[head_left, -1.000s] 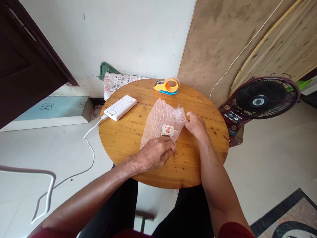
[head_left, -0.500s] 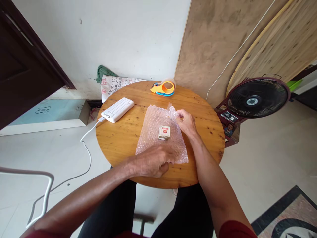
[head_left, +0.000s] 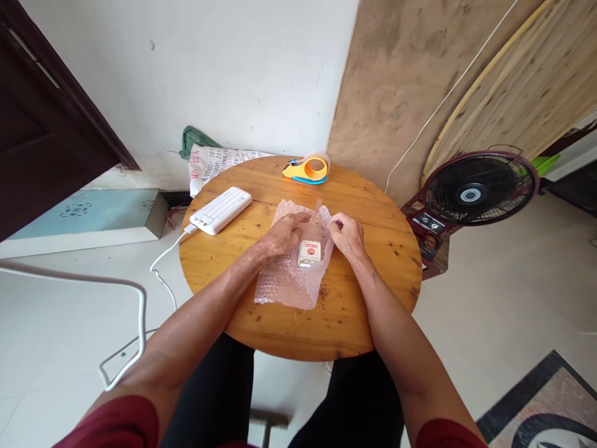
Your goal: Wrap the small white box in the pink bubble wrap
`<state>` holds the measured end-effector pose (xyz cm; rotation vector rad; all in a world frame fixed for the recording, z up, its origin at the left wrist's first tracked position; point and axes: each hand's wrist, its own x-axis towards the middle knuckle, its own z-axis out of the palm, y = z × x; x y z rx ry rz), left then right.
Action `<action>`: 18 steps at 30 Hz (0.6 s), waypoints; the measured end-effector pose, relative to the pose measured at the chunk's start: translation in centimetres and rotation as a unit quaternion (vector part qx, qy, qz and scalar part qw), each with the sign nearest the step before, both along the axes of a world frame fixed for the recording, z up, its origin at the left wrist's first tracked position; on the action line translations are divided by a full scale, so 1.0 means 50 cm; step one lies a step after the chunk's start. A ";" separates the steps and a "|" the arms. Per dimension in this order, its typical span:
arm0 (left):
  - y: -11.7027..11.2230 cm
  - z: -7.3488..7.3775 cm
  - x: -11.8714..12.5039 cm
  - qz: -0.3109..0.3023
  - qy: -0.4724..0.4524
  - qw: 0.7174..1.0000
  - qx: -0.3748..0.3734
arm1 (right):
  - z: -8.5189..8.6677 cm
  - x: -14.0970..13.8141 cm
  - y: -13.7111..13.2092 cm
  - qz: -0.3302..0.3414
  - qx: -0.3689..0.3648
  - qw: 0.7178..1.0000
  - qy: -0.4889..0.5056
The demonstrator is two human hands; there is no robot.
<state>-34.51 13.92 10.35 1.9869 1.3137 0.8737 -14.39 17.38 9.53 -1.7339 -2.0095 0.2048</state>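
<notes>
A small white box with red print [head_left: 310,252] sits on a sheet of bubble wrap [head_left: 284,283] in the middle of the round table. My right hand [head_left: 347,233] pinches the sheet's right edge, which is lifted and folded up beside the box. A clear strip that looks like tape sticks out from the sheet's far edge near these fingers. My left hand [head_left: 285,234] rests over the sheet just left of the box, its fingers stretched out toward the far side; the fingertips only partly show.
On the wooden table [head_left: 382,280], a yellow and blue tape dispenser [head_left: 305,169] lies at the far edge. A white power bank [head_left: 221,210] with a cable [head_left: 161,252] is at the left. Beyond the table's right side stands a black fan [head_left: 480,186].
My left hand has moved from the sheet's near edge up to beside the box. The wrap's right side has been raised and drawn inward toward the box by my right hand.
</notes>
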 end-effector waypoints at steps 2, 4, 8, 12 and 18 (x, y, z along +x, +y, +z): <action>0.004 -0.018 -0.002 -0.012 0.028 0.999 0.028 | 0.004 -0.002 -0.001 0.007 0.005 1.000 0.000; 0.007 -0.034 -0.008 -0.024 0.064 0.996 0.062 | 0.007 -0.003 -0.001 -0.003 0.000 1.000 0.007; 0.016 -0.055 -0.021 -0.047 0.114 0.985 0.118 | 0.013 0.007 0.005 -0.054 -0.022 0.998 0.039; 0.019 -0.061 -0.023 -0.044 0.131 0.980 0.141 | 0.016 0.024 0.012 -0.080 -0.045 0.995 0.047; 0.019 -0.063 -0.028 -0.024 0.127 0.983 0.134 | 0.013 0.036 0.018 -0.100 -0.082 0.991 0.030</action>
